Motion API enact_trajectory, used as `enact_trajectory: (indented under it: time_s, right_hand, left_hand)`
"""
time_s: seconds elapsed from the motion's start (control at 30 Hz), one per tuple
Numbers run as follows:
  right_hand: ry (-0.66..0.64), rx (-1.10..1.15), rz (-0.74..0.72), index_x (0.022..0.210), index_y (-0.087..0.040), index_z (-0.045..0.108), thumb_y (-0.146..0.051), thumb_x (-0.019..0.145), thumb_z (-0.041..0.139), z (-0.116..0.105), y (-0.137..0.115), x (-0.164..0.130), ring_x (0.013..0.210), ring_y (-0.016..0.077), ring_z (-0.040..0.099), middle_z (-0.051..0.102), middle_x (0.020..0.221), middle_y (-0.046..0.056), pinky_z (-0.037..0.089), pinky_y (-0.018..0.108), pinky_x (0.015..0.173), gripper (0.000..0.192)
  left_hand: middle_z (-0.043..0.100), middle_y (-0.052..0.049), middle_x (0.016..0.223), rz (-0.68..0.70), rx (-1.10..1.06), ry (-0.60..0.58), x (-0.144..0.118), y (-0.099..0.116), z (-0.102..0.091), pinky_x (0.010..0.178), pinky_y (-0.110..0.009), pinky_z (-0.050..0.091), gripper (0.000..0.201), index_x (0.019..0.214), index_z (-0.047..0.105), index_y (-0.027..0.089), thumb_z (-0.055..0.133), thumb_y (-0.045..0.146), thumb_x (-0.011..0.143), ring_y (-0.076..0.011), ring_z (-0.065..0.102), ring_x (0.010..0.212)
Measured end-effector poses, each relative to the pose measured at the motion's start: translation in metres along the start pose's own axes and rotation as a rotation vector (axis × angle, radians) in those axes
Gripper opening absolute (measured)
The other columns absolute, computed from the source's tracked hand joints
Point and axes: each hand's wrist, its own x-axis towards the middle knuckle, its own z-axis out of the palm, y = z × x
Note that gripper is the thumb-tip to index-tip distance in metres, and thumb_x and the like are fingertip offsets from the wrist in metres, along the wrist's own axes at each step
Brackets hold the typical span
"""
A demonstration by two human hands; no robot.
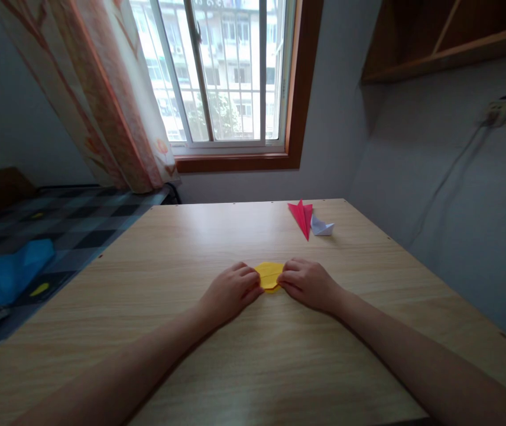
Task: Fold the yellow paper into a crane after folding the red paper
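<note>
Between my two hands is a small piece of folded yellow paper [271,276], with creases across it and a layered lower edge. My left hand [236,288] pinches its left end, fingers curled over the top and thumb at the lower edge. At the right end, my right hand [307,284] grips it the same way. Both hands are low over the table, and the fingers cover the two ends of the paper. Farther back lie a red paper plane [301,218] and, touching or close beside it, a white paper boat [322,226].
The wooden table [182,242] spreads out under my arms. To its left is a bed with a checked cover [88,210], with a blue item [11,269] on it. A window [230,77] and a curtain [102,89] are behind; a wall shelf [448,59] hangs at upper right.
</note>
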Motion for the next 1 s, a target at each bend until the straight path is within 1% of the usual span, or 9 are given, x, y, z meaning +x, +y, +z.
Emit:
enact_trajectory:
  time_s: [0.1, 0.23, 0.4, 0.5, 0.57, 0.67, 0.8, 0.9, 1.0]
  right_hand:
    - [0.039, 0.05, 0.08, 0.081, -0.02, 0.071, -0.02, 0.091, 0.061, 0.004, 0.0, 0.001, 0.079, 0.0178, 0.059, 0.067, 0.081, 0.004, 0.043, 0.029, 0.07, 0.015]
    - [0.083, 0.14, 0.19, 0.082, -0.019, 0.072, -0.017, 0.087, 0.065, 0.009, 0.001, 0.003, 0.078, 0.0177, 0.06, 0.068, 0.08, 0.004, 0.045, 0.029, 0.071, 0.009]
    - [0.102, 0.198, 0.246, 0.081, -0.019, 0.071, -0.013, 0.085, 0.065, 0.01, -0.001, 0.004, 0.079, 0.0181, 0.061, 0.069, 0.079, 0.004, 0.045, 0.029, 0.072, 0.01]
    - [0.113, 0.215, 0.255, 0.083, -0.02, 0.07, -0.011, 0.084, 0.063, 0.01, -0.001, 0.005, 0.081, 0.0186, 0.061, 0.069, 0.082, 0.004, 0.046, 0.029, 0.073, 0.011]
    - [0.11, 0.225, 0.261, 0.086, -0.02, 0.07, -0.009, 0.083, 0.063, 0.01, -0.001, 0.005, 0.081, 0.0187, 0.061, 0.069, 0.083, 0.004, 0.046, 0.03, 0.074, 0.013]
    - [0.102, 0.228, 0.264, 0.088, -0.019, 0.069, -0.008, 0.083, 0.063, 0.01, 0.0, 0.004, 0.082, 0.0187, 0.061, 0.069, 0.083, 0.004, 0.046, 0.03, 0.075, 0.014]
    - [0.103, 0.204, 0.205, 0.087, -0.02, 0.073, -0.007, 0.085, 0.06, 0.015, 0.004, 0.002, 0.083, 0.0187, 0.061, 0.068, 0.083, 0.004, 0.046, 0.03, 0.076, 0.019]
    - [0.123, 0.19, 0.152, 0.089, -0.023, 0.077, -0.005, 0.083, 0.062, 0.018, 0.007, 0.001, 0.081, 0.0179, 0.06, 0.067, 0.082, 0.003, 0.046, 0.03, 0.075, 0.024]
    - [0.113, 0.175, 0.106, 0.092, -0.024, 0.079, -0.006, 0.083, 0.062, 0.017, 0.008, 0.0, 0.079, 0.0175, 0.059, 0.066, 0.08, 0.004, 0.046, 0.029, 0.073, 0.026]
  left_hand:
    - [0.069, -0.005, 0.089, 0.006, 0.006, 0.018, 0.001, -0.001, 0.001, 0.082, -0.032, 0.048, 0.022, 0.089, 0.065, 0.019, 0.049, 0.031, 0.099, -0.0198, 0.059, 0.089]
    - [0.069, -0.005, 0.091, 0.002, -0.002, 0.05, 0.001, -0.002, 0.002, 0.081, -0.031, 0.049, 0.022, 0.089, 0.065, 0.019, 0.048, 0.028, 0.099, -0.0193, 0.06, 0.089]
    - [0.069, -0.006, 0.094, -0.016, 0.001, 0.051, 0.001, -0.001, 0.003, 0.08, -0.031, 0.05, 0.019, 0.089, 0.064, 0.019, 0.048, 0.025, 0.098, -0.0198, 0.06, 0.09]
    - [0.07, -0.006, 0.099, -0.031, -0.004, 0.079, 0.0, -0.002, 0.004, 0.083, -0.033, 0.051, 0.016, 0.101, 0.064, 0.02, 0.049, 0.021, 0.096, -0.0207, 0.06, 0.094]
    - [0.07, -0.006, 0.105, -0.035, -0.01, 0.086, -0.001, -0.002, 0.005, 0.086, -0.035, 0.051, 0.022, 0.112, 0.063, 0.02, 0.05, 0.019, 0.095, -0.0213, 0.06, 0.098]
    - [0.069, -0.006, 0.109, -0.005, -0.012, 0.042, -0.001, -0.002, 0.003, 0.088, -0.035, 0.05, 0.029, 0.121, 0.063, 0.023, 0.05, 0.017, 0.095, -0.0213, 0.059, 0.099]
    - [0.067, -0.005, 0.106, 0.024, 0.006, 0.007, -0.001, 0.0, 0.0, 0.087, -0.036, 0.05, 0.03, 0.122, 0.066, 0.029, 0.049, 0.022, 0.098, -0.0211, 0.058, 0.096]
    - [0.066, -0.006, 0.107, 0.036, 0.021, 0.008, -0.001, -0.001, 0.0, 0.087, -0.036, 0.05, 0.03, 0.119, 0.069, 0.03, 0.049, 0.022, 0.098, -0.021, 0.057, 0.097]
    - [0.065, -0.006, 0.106, 0.043, 0.019, 0.008, -0.002, -0.002, 0.001, 0.087, -0.036, 0.05, 0.03, 0.119, 0.069, 0.03, 0.049, 0.023, 0.098, -0.021, 0.057, 0.097]
